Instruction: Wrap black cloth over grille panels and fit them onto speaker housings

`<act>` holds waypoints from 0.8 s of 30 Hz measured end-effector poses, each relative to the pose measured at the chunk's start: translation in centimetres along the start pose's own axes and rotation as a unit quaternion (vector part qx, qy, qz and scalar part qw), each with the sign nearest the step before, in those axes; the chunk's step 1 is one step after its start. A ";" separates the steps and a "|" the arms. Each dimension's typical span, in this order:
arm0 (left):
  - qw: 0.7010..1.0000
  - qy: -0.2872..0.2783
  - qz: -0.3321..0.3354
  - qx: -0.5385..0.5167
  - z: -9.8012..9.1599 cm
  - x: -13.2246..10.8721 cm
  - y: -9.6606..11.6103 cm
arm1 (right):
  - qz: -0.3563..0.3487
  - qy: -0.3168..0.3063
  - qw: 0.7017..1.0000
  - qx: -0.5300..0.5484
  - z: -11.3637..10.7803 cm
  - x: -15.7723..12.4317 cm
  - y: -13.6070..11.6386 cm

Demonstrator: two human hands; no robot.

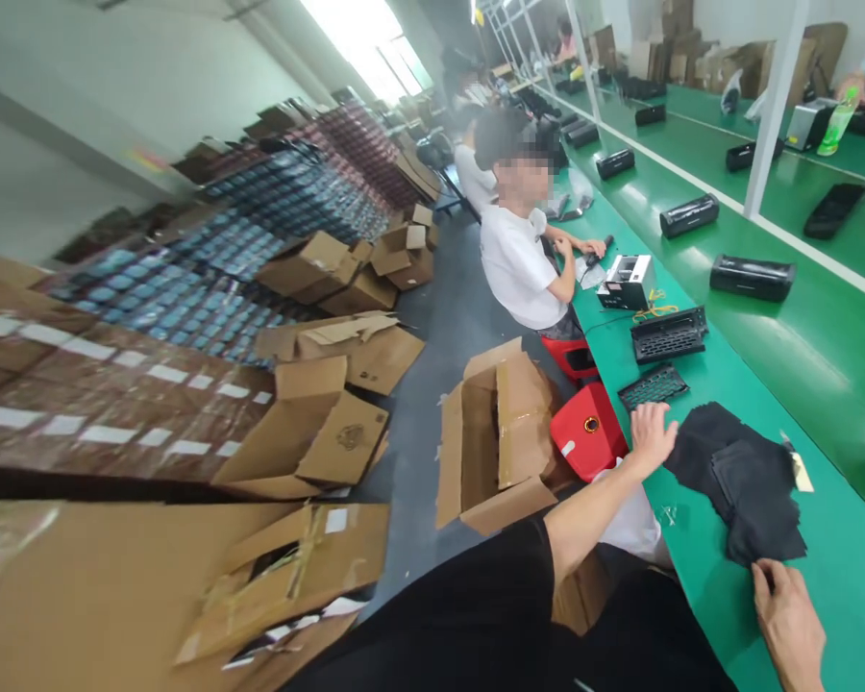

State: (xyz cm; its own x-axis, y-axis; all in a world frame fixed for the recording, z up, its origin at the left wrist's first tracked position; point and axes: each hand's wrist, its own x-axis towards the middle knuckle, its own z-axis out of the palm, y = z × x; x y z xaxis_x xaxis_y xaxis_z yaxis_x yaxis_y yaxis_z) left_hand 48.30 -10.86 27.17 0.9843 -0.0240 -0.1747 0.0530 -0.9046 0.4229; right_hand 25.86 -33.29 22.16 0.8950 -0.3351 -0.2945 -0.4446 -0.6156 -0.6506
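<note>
My left hand (pixel 652 440) is over the near edge of the green bench, its fingers apart, just beside a small black grille panel (pixel 653 385). Whether the fingertips touch that panel I cannot tell. To the right of this hand lies a loose pile of thin black cloth sheets (pixel 746 485). My right hand (pixel 787 615) is at the pile's lower edge, thumb and forefinger pinched on the corner of a sheet. Beyond the small panel sits a larger black grille housing (pixel 669 334). A cutter knife (pixel 800 463) with a pale handle lies beyond the cloth.
A red stool (pixel 588 431) and an open carton (pixel 480 442) stand left of the bench (pixel 828 577). A co-worker in white (pixel 519 259) sits farther along, near a white-and-black box device (pixel 627 281). Several black speakers (pixel 753 277) line the green conveyor. Stacked cartons (pixel 101 404) fill the left.
</note>
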 end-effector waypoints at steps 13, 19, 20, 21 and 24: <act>0.973 -0.133 0.160 -0.098 0.4 -4.5 1.4 | 0.214 0.275 0.773 0.530 -10.9 -6.5 -1.3; 0.840 -0.297 0.442 -0.098 7.0 -12.2 9.9 | 0.198 0.370 0.751 0.509 -16.9 -14.9 1.4; 0.812 -0.317 0.484 -0.076 8.1 -13.2 11.0 | 0.195 0.373 0.753 0.507 -17.5 -15.9 1.7; 0.790 -0.333 0.511 -0.057 9.0 -14.2 11.9 | 0.191 0.376 0.752 0.506 -17.9 -16.7 1.8; 0.748 -0.377 0.543 -0.054 10.8 -16.3 13.2 | 0.187 0.366 0.738 0.536 -17.8 -17.8 1.2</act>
State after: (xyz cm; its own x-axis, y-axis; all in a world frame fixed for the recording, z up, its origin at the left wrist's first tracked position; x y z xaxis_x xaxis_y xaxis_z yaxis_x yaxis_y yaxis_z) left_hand 31.10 -27.05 26.00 0.0844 -0.9902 -0.1109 -0.6564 -0.1390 0.7415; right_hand 8.76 -40.79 39.04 0.2841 -0.8752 -0.3915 -0.0198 0.4029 -0.9150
